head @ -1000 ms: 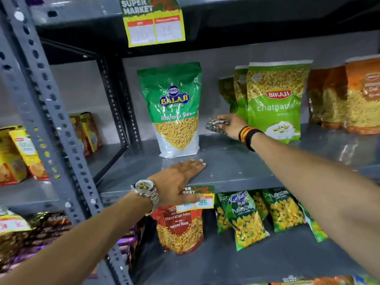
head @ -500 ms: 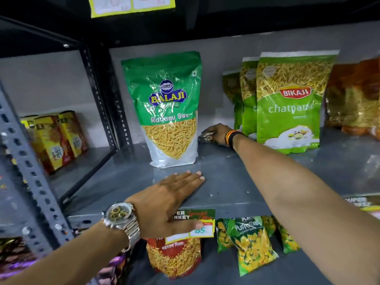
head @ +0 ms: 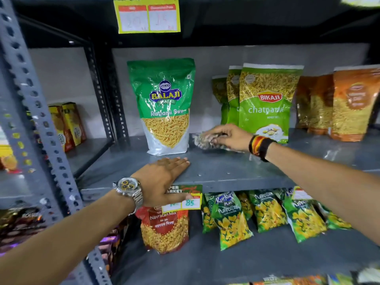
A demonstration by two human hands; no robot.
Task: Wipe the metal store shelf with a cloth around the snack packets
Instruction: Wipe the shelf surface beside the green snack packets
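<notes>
The grey metal shelf [head: 226, 171] carries an upright green Balaji Ratlami Sev packet [head: 164, 105] and, to its right, green Bikaji chatpata packets [head: 265, 103]. My right hand [head: 228, 136] presses a crumpled patterned cloth [head: 202, 140] onto the shelf in the gap between these packets, close to the Balaji packet's right side. My left hand [head: 162, 177] lies flat, palm down, on the shelf's front edge just in front of the Balaji packet, with its thumb over a price tag [head: 185, 197]. It holds nothing.
Orange snack packets [head: 345, 103] stand at the shelf's far right. A perforated grey upright [head: 30, 112] rises at left, with yellow boxes [head: 67, 124] beyond it. Below hang a red Navratan Mix packet [head: 164, 229] and green Kurkure packets [head: 232, 219]. A yellow price card [head: 147, 15] hangs above.
My right hand has drawn the cloth forward from the back of the gap toward the shelf's middle. My left hand stays flat on the front edge.
</notes>
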